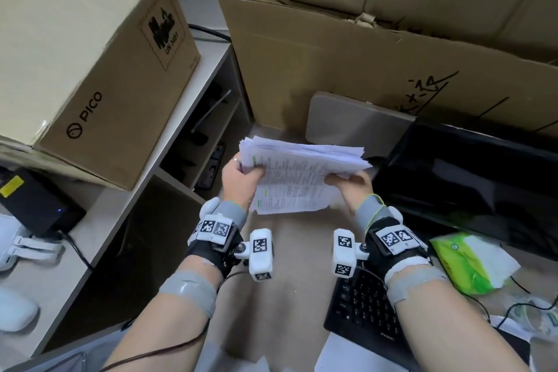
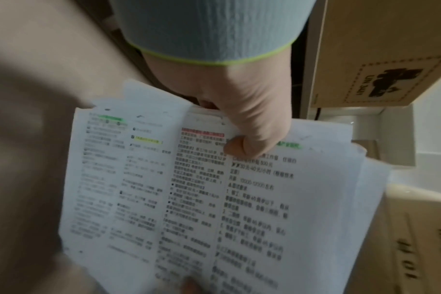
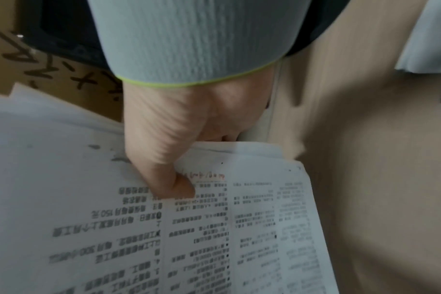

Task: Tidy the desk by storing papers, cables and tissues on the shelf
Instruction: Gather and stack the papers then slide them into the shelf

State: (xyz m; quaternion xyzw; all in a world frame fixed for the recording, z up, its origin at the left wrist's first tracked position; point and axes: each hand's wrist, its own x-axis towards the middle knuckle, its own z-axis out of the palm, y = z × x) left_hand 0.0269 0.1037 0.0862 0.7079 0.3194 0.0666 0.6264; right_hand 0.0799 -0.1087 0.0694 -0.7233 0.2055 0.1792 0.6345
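Observation:
A thick stack of printed papers (image 1: 299, 172) hangs in the air above the beige desk (image 1: 296, 287), held by both hands. My left hand (image 1: 243, 180) grips the stack's left edge, thumb on top (image 2: 235, 146). My right hand (image 1: 350, 186) pinches the right edge, its thumb pressed on the printed page (image 3: 181, 187). The papers (image 2: 214, 199) fill both wrist views (image 3: 164, 228). The white shelf unit (image 1: 193, 106) with open compartments stands just left of the stack. A green tissue pack (image 1: 471, 263) lies on the desk at the right, with white cables (image 1: 540, 311) near it.
A PICO cardboard box (image 1: 90, 63) sits on top of the shelf. Large cardboard boxes (image 1: 377, 69) stand behind the desk. A black keyboard (image 1: 365, 311) lies under my right forearm, a black monitor (image 1: 471, 172) at the right. A black device (image 1: 33, 202) rests on the shelf top.

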